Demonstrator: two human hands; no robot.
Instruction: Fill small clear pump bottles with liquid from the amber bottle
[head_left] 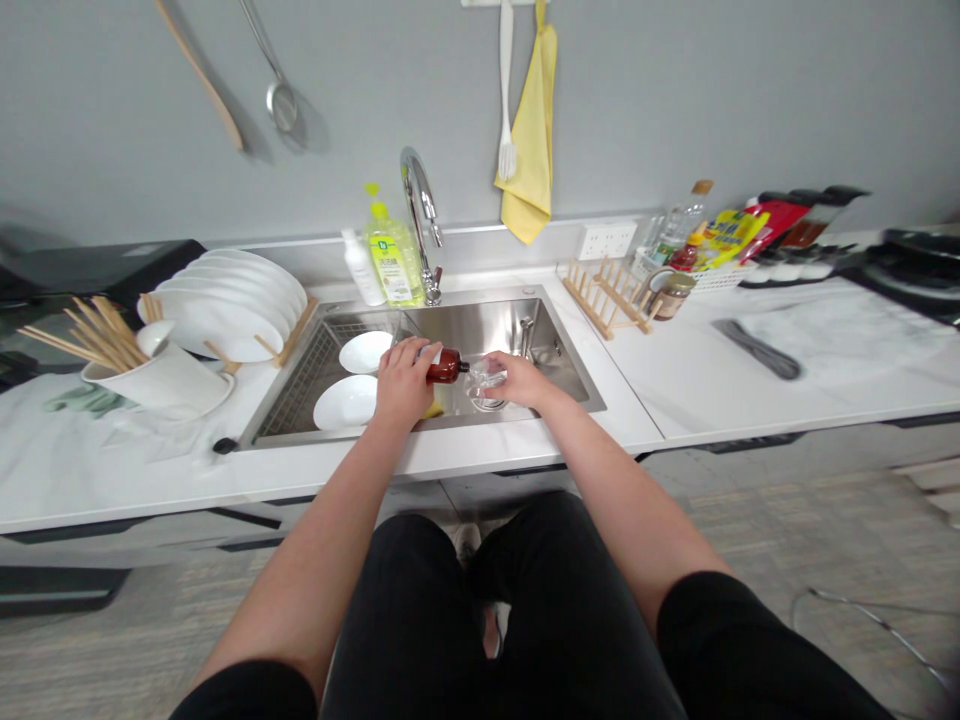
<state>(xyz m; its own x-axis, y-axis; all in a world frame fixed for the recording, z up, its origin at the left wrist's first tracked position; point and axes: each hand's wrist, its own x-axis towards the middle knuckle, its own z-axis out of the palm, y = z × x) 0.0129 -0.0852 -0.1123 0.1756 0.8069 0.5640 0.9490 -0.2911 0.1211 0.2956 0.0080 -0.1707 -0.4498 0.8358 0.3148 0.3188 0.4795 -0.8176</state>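
Observation:
Over the sink point(466, 322), my left hand point(405, 378) is wrapped round a reddish-brown bottle point(448, 367), tipped onto its side with its dark neck pointing right. My right hand point(519, 380) grips a small clear cup point(486, 376) by its side, right at the bottle's mouth. Whether liquid is running between them is too small to tell. The drain lies below the cup. Two white bowls point(346, 402) rest in the left part of the sink, beside a wire rack. A bit of yellow sponge or cloth point(433, 409) shows under my left hand.
Behind the sink rise a chrome faucet point(421, 215) and a yellow-green pump bottle point(394, 260). White plates point(232, 300) and a chopstick holder point(161, 380) stand on the left. To the right are a wooden rack point(611, 298), a jar point(673, 297) and a condiment basket point(724, 278).

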